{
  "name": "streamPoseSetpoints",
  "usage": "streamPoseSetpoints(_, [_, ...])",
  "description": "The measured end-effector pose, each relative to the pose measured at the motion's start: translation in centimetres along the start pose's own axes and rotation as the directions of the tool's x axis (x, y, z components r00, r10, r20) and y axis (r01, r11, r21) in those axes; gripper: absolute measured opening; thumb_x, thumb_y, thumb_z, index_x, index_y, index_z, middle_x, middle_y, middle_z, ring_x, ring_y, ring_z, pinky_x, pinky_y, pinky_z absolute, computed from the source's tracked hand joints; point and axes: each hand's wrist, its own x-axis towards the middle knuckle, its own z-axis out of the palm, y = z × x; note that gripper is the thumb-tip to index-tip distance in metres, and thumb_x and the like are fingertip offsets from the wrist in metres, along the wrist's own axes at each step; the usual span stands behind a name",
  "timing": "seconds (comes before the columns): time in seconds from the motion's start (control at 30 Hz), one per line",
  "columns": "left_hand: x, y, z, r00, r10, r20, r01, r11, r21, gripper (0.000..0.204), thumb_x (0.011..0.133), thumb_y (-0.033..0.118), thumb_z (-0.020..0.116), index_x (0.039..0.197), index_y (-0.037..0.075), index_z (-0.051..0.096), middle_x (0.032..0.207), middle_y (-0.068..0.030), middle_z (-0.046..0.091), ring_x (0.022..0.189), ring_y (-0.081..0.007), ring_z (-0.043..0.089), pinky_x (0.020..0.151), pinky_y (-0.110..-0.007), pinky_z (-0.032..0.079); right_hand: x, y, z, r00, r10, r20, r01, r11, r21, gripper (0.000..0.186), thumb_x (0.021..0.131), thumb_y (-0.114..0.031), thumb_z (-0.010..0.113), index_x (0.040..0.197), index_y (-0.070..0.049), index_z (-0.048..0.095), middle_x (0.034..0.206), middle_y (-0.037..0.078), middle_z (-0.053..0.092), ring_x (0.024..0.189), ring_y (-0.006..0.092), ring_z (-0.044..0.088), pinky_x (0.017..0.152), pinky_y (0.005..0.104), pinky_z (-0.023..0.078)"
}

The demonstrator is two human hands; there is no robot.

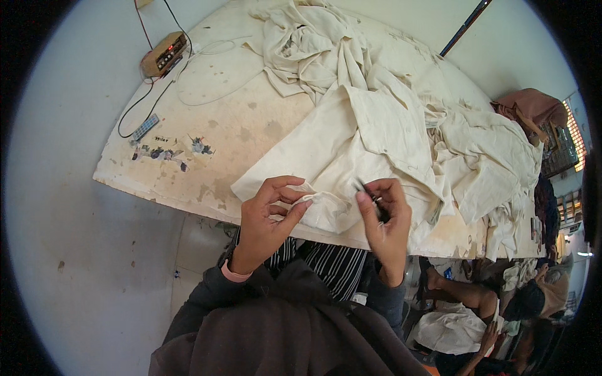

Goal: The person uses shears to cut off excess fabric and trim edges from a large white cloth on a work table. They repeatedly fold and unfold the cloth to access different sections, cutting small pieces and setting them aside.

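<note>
Between the thumb and fingers of my left hand (271,210) is the edge of a cream garment (326,210), pinched into a small fold. The garment spreads from there over the table, with a long seamed strip along its right side. My right hand (390,222) is closed around small black thread snips (380,211), slightly blurred, their thin tip pointing up and left. The snips are just right of the held fold and look apart from it. My palm and fingers hide part of the snips.
More crumpled cream garments lie at the table's far side (307,47) and right (483,150). A wooden box with a red light and cables (166,55) and a remote control (146,127) sit far left. Other people sit at lower right, one with white cloth (448,329).
</note>
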Motion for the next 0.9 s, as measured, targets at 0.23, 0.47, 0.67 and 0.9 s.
streamPoseSetpoints(0.23, [-0.4, 0.1, 0.2, 1.0, 0.012, 0.003, -0.012, 1.0, 0.002, 0.037, 0.092, -0.001, 0.072, 0.126, 0.002, 0.061, 0.101, -0.009, 0.077, 0.091, -0.0108, 0.072, 0.071, -0.023, 0.058, -2.4, -1.5, 3.7, 0.98, 0.037, 0.195, -0.049, 0.997, 0.058, 0.02, 0.094, -0.009, 0.074, 0.104, 0.003, 0.06, 0.09, 0.008, 0.071, 0.086, 0.011, 0.068, 0.079, 0.0238, 0.052])
streamPoseSetpoints(0.47, [0.0, -0.5, 0.4, 0.997, 0.081, 0.013, -0.081, 0.997, -0.019, 0.035, 0.092, -0.004, 0.07, 0.125, 0.002, 0.061, 0.113, -0.0104, 0.072, 0.098, -0.0118, 0.071, 0.072, -0.024, 0.058, -1.4, 0.2, 2.4, 0.998, -0.038, -0.049, 0.032, 0.993, -0.112, 0.026, 0.09, -0.022, 0.079, 0.102, -0.003, 0.066, 0.082, 0.01, 0.073, 0.07, 0.016, 0.072, 0.063, 0.0287, 0.053])
streamPoseSetpoints(0.67, [0.3, -2.0, -6.6, 0.941, 0.269, -0.207, -0.259, 0.963, 0.073, 0.041, 0.098, -0.004, 0.061, 0.136, 0.001, 0.048, 0.128, -0.01, 0.06, 0.11, -0.0119, 0.06, 0.09, -0.026, 0.051, 5.8, 6.6, -5.4, 0.927, -0.096, -0.362, -0.205, 0.68, -0.704, 0.058, 0.082, -0.029, 0.082, 0.133, -0.009, 0.062, 0.106, 0.012, 0.075, 0.096, 0.0339, 0.073, 0.084, 0.0442, 0.054])
streamPoseSetpoints(0.9, [2.5, -2.3, -18.2, 0.785, 0.13, -0.605, -0.309, 0.929, -0.201, 0.046, 0.107, 0.009, 0.052, 0.15, 0.007, 0.039, 0.131, -0.0134, 0.061, 0.113, -0.0179, 0.062, 0.098, -0.032, 0.051, 8.2, 8.7, -15.5, 0.885, -0.232, -0.403, 0.048, 0.908, -0.416, 0.016, 0.095, -0.013, 0.073, 0.105, -0.002, 0.069, 0.094, 0.002, 0.071, 0.081, 0.0094, 0.061, 0.074, 0.027, 0.05])
